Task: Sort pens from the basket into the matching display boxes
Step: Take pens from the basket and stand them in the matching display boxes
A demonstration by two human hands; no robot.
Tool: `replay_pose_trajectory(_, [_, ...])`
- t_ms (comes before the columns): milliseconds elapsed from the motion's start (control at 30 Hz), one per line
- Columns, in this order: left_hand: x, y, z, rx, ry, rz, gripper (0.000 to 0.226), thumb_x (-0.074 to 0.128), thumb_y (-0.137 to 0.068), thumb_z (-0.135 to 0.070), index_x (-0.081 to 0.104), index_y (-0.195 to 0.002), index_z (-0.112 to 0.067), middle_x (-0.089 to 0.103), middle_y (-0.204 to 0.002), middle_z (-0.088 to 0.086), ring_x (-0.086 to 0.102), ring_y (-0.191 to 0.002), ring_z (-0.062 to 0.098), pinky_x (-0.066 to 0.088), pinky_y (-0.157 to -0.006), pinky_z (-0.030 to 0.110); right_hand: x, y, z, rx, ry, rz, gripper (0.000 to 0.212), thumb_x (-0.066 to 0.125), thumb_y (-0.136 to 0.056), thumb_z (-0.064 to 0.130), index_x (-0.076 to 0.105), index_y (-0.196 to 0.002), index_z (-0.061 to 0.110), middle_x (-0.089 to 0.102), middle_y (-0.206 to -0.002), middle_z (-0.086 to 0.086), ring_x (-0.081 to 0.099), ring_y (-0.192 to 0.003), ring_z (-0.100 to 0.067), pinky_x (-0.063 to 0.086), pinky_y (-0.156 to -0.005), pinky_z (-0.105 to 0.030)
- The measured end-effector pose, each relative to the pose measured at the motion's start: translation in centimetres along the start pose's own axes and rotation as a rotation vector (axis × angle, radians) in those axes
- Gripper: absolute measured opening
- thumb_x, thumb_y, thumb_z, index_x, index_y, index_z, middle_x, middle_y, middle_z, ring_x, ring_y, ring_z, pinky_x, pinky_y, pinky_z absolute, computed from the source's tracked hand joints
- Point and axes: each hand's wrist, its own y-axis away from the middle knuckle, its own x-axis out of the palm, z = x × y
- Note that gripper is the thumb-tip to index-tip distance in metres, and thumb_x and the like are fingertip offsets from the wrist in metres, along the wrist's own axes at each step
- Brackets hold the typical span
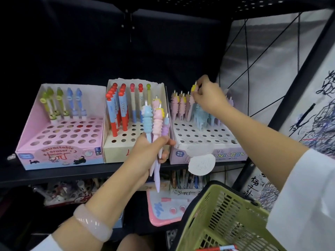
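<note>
Left hand (145, 153) grips a bunch of unicorn pens (155, 124) upright before the shelf. Right hand (208, 96) pinches a yellow-maned pen (194, 89) over the unicorn box (208, 151); the green basket (223, 220) hangs lower right.

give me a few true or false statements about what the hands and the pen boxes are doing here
1. The left hand grips a bunch of pastel unicorn-topped pens. True.
2. The right hand rests inside the green plastic basket. False: it is up at the lilac unicorn display box, pinching the top of a pink pen with a yellow cap.
3. The pink retractable-eraser box is full. False: most of its holes are empty; pens stand only along the back.
4. The cream middle box holds red-capped pens. True.
5. The left wrist wears a pale pink bangle. True.
</note>
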Motion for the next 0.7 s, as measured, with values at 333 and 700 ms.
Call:
replay_pose_trajectory(333, [-0.1,0.8,-0.2,-0.021,0.036,0.018,0.010,0.049,-0.093,-0.003,0.055,-0.091,-0.011,0.066,-0.064,0.004,0.040,-0.037,0.008,0.032,-0.037,0.018,0.2,-1.9,-0.4,0.242,0.048,0.113,0.040,0.057,-0.086,0.029,0.049,-0.118,0.006,0.052,-0.122,-0.014,0.046,-0.116,-0.034,0.041,-0.097,-0.046])
replay_pose_trajectory(700, [-0.1,1.1,-0.4,-0.014,0.022,0.040,0.012,0.050,-0.092,-0.003,0.056,-0.084,-0.009,0.065,-0.066,0.007,0.040,-0.037,0.009,0.032,-0.037,0.018,2.0,0.5,0.6,0.067,0.295,0.041,0.043,0.056,-0.088,0.029,0.050,-0.128,0.015,0.041,-0.136,-0.011,0.034,-0.127,-0.031,0.023,-0.108,-0.044])
